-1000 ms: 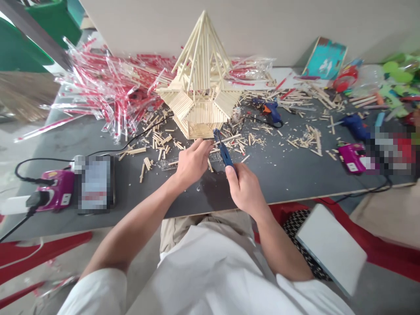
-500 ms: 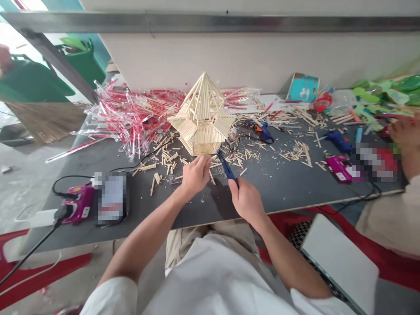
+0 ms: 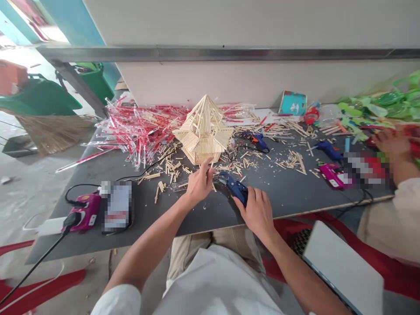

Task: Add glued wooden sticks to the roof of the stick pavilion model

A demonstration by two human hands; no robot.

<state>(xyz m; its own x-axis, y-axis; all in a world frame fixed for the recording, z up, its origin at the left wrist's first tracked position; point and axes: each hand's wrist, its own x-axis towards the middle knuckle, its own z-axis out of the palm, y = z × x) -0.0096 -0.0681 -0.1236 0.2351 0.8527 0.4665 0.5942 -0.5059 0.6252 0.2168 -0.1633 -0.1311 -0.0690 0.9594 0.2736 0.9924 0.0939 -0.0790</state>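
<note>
In the middle of the table stands a small pavilion-like model [image 3: 193, 142] built of thin wooden sticks, with a pointed roof. Just in front of it is my left hand [image 3: 199, 183], its fingers pinched round a short wooden stick [image 3: 212, 165]. My right hand [image 3: 259, 212] grips blue-handled cutters [image 3: 236, 187], whose dark jaws point left toward my left hand. The cutters are apart from the model. Loose short stick pieces [image 3: 170, 167] lie about both hands.
Red-and-clear plastic wrappers [image 3: 141, 131] are heaped at the back left. A phone [image 3: 118, 205] and a purple power strip [image 3: 88, 212] lie on the left. Blue glue guns [image 3: 260, 142] rest to the right. Another person's hand [image 3: 392, 142] is at the far right.
The cutters have turned and come away from the model's base, with their flat side now showing. My left hand has lifted its fingers, and a short stick shows. The view has tilted up.
</note>
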